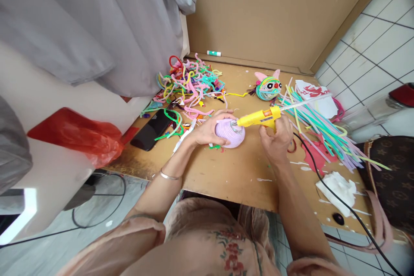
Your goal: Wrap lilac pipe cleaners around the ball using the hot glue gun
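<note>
My left hand (207, 131) is closed around a lilac ball (228, 134) that looks wrapped in fuzzy pipe cleaner, with a bare, shiny patch at its upper right. In my right hand (277, 137) I grip a yellow hot glue gun (258, 117) by its handle. A clear glue stick (304, 102) juts from the gun's back end. The nozzle points left and meets the bare patch of the ball; whether it touches or hovers just over it I cannot tell. Some green and red bits lie under the ball.
A tangled heap of coloured pipe cleaners (194, 82) lies at the back left, near a black phone (152, 129). At the back right stands a finished-looking animal ball (268, 88), beside straight pipe cleaners (326, 125). The gun's black cord (323, 177) runs past a white tissue (338, 189) and a brown bag (388, 177).
</note>
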Motion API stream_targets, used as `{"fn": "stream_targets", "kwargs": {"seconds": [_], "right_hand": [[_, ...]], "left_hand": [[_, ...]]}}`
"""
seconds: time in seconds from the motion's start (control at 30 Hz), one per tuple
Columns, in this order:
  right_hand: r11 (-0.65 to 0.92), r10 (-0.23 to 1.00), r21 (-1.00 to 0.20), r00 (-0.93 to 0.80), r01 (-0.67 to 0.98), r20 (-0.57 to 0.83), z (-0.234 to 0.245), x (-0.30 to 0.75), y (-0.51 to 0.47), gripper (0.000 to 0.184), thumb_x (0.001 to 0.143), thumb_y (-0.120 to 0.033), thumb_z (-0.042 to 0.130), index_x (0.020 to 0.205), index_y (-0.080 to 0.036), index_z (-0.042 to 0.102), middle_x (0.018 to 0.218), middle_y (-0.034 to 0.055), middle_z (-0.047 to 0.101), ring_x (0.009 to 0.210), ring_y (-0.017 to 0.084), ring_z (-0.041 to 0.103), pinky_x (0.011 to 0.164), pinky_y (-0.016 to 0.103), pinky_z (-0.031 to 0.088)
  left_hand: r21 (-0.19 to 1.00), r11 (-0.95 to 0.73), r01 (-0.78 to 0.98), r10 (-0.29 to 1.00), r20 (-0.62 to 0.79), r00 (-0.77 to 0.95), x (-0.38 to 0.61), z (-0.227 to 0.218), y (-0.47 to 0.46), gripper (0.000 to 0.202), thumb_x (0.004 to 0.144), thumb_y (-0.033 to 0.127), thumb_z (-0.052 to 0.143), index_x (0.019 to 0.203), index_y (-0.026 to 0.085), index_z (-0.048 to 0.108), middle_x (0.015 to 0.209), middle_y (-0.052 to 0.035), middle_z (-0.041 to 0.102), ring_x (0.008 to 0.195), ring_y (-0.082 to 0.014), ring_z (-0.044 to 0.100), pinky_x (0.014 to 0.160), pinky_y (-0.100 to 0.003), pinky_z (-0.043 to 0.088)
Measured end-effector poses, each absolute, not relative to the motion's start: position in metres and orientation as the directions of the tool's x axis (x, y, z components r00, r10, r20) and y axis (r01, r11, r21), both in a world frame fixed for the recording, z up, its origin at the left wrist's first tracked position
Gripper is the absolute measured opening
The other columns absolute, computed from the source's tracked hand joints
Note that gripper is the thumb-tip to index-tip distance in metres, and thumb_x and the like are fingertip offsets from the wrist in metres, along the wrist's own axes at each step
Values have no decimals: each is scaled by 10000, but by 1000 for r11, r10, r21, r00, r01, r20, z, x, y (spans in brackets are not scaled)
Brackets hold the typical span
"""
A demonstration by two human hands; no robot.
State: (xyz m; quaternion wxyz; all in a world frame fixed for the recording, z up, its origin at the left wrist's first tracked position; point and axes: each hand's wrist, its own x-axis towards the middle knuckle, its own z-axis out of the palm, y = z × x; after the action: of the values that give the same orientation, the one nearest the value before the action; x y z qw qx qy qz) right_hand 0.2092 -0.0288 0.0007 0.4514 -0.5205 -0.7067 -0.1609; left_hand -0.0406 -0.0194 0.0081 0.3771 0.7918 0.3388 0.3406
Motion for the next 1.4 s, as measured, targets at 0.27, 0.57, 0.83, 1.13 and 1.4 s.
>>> {"fn": "stream_targets", "kwargs": {"seconds": [0.27,0.57,0.83,1.13,1.4], "right_hand": [[409,583,-267,-24,873,812,0,209,-30,84,778,-228,531,861,-228,519,817,65,591,805,249,571,707,371,422],[435,570,-258,-43,863,820,0,209,-30,127,768,-227,530,895,-225,526,830,70,602,810,251,584,690,368,426],[458,546,-241,-57,855,836,0,210,-29,93,769,-229,514,862,-232,506,796,60,592,774,246,582,699,369,447],[451,558,-251,-51,857,829,0,208,-30,122,777,-215,517,898,-226,531,813,64,601,781,247,579,695,364,439],[441,568,-272,-31,856,823,-2,209,-29,107,769,-227,520,876,-232,521,818,62,598,798,251,580,705,370,445]], "left_hand": [[827,-484,288,797,280,535,-41,8,-18,735,556,324,837,1249,253,602,1497,-123,448,1440,-379,383,1206,-591,247],[829,-480,287,800,278,532,-40,8,-18,742,552,321,836,1252,241,601,1479,-128,458,1430,-371,398,1206,-569,252],[831,-479,283,800,281,531,-41,7,-18,733,545,289,841,1235,247,598,1484,-129,455,1449,-365,377,1207,-573,250],[833,-483,271,794,285,537,-41,5,-17,745,546,332,848,1243,255,596,1507,-119,435,1418,-369,422,1194,-572,285],[823,-494,281,790,289,541,-41,5,-18,738,557,335,849,1244,253,593,1509,-129,436,1406,-368,433,1193,-587,267]]}}
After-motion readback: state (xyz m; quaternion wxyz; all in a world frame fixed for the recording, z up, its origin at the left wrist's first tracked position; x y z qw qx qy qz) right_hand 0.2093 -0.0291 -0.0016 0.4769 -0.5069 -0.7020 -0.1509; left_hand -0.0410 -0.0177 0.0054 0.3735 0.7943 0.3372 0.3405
